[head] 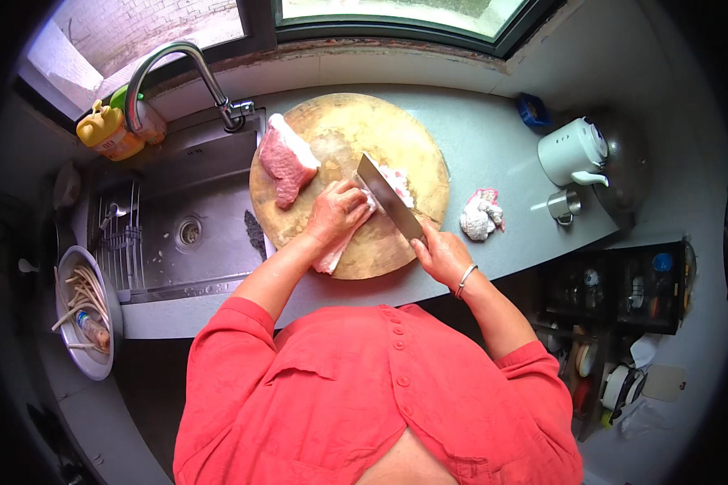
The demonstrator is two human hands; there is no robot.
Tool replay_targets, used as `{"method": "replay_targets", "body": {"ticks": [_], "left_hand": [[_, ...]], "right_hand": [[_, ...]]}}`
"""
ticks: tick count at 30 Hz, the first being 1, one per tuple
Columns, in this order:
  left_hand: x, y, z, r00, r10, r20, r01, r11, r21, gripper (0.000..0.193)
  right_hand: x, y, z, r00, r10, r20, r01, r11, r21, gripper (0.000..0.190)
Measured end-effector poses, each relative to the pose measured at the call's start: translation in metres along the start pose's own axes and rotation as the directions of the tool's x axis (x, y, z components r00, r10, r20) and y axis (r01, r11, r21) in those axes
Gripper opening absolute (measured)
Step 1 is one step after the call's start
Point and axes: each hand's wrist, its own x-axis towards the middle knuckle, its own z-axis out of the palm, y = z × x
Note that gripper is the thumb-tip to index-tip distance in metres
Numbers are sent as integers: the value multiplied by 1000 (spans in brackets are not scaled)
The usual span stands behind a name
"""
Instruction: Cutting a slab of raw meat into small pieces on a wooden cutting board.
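Observation:
My right hand (443, 253) grips the handle of a broad-bladed cleaver (389, 197). Its blade stands on edge over a round wooden chopping block (364, 115). Just left of the blade, my left hand (340, 209) presses down on a strip of pale, fatty meat (333, 257). That strip runs from under my fingers to the block's near edge, and my hand hides part of it. Small cut pieces of fatty meat (398, 183) lie to the right of the blade. A larger chunk of raw red meat with a white fat layer (288, 159) rests at the block's left side.
Left of the block is a stainless steel sink (218, 188) under a curved faucet (188, 51). A basin (112, 339) with long pale stalks stands further left. On the right are a crumpled cloth (480, 217), a metal cup (563, 206), a white kettle (567, 151) and a blue container (532, 112).

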Motion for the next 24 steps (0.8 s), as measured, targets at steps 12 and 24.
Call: {"method": "replay_targets", "body": {"ticks": [12,24], "left_hand": [[7,-3,3,997,-63,42,63,998,11,14],[0,6,-6,993,-77,-91,66,990,-123,16]], "right_hand": [[9,-8,1,997,-67,25,68,996,-54,30],[33,-4,21,997,-62,-55,58,996,-62,29]]}}
